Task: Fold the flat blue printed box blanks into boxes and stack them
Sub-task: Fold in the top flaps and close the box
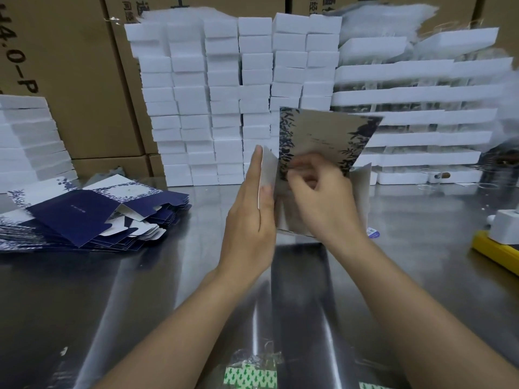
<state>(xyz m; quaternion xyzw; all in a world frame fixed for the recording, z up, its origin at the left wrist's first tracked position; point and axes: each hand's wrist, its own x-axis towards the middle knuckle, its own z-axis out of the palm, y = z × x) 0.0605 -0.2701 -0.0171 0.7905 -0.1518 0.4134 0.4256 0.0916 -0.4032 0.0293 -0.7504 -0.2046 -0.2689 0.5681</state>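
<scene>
Nearest the viewer, a green-and-white patterned strip lies at the near edge of a shiny brushed-steel table; two bare forearms reach across it to the table's middle. The left hand is flat, fingers straight and together, pressed against the left side panel of a half-folded box of pale card printed with dark blue leaves, probably to hold that wall upright and square; the right hand has its fingers curled in at the box's front, apparently pinching a flap to tuck it, though blur hides the exact grip. The half-folded box sits between the hands, its lower edge at or just above the table, its printed lid panel raised behind them. To the left, a fanned pile of flat blue printed blanks lies within easy reach; at the right edge is a yellow block carrying a white device. Farther back, tall stacks of white boxes form a wall; behind them stand brown cardboard cartons.
</scene>
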